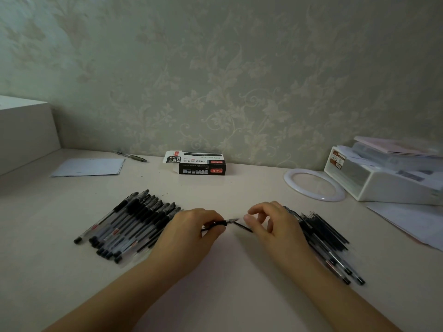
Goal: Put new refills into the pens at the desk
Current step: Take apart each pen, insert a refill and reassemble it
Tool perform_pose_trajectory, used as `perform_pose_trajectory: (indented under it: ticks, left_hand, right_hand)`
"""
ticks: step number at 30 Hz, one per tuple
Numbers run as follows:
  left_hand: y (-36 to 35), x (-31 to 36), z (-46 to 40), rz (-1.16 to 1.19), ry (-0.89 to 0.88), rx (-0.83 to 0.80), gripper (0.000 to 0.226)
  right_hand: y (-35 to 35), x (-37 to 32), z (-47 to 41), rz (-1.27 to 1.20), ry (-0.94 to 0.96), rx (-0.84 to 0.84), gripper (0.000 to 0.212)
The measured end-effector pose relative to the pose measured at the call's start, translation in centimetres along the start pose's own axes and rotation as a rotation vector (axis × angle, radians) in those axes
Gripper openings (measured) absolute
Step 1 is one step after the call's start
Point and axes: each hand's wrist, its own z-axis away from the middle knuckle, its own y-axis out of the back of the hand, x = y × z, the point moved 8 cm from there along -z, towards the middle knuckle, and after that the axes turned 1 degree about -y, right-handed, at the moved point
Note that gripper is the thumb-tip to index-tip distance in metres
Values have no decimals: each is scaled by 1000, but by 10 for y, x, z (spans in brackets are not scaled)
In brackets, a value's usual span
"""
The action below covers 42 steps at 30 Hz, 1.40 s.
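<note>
Spanning the scene, pale beige desk point(215, 271) carries a fanned row of capped black-and-clear gel pens point(129, 226) at left and a dark heap of refills and pens point(323, 238) at right. Left hand point(189, 233) is clamped on 1 slim black pen point(215, 224) at centre. Right hand point(275, 224) fingers curl, loosely parted, beside a thin black refill point(243, 226). Light, stiff, slippery: best pinched mid-shaft.

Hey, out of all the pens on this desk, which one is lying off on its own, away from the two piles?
The lone pen at the back by the wall, right of the paper sheet. The others lie bunched beside the hands.
</note>
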Motion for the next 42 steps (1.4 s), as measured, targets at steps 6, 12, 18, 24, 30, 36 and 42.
perform_pose_trajectory:
  ticks: [6,12,18,24,30,36,42]
  left_hand:
    - [-2,-5,1,-64,31,-21,18]
    - [0,-6,1,-77,18,-29,17]
    - [-5,3,1,-48,-55,-72,16]
    - [-5,8,0,-45,-101,-87,9]
    - [-1,11,-1,-50,-129,-68,6]
    - [-1,14,-1,-53,-134,-66,5]
    - [0,14,-1,-61,-129,-62,5]
  right_hand:
    - [-18,-1,5,95,43,-140,2]
    - [-9,-5,3,-104,51,-115,11]
    - [-15,-11,5,-230,63,-176,13]
    - [-20,-11,8,-329,7,-260,13]
    - [-17,-14,8,-413,-13,-254,11]
    - [-16,-14,8,-433,-32,-250,11]
    - [-16,-16,8,-416,-13,-241,12]
